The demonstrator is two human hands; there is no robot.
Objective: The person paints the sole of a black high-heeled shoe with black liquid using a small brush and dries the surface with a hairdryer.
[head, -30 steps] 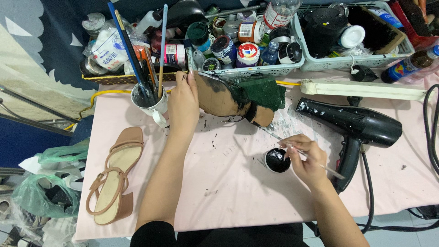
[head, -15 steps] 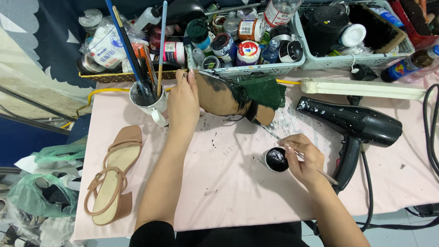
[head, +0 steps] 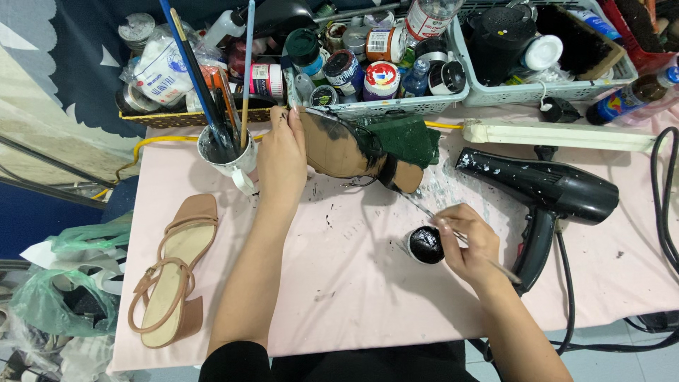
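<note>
On the pink bench (head: 353,283), the sandal (head: 353,150) lies sole-up just in front of the paint-jar basket (head: 396,106), its long axis running left to right, toe toward the left hand (head: 283,159), heel to the right. That hand's fingers clamp the toe end; pressing it flat should stop any rocking. The right hand (head: 470,244), fingers pinched together on a thin brush (head: 453,230), works beside the small black paint pot (head: 426,245); light strokes along the sole's length would likely suit best.
</note>
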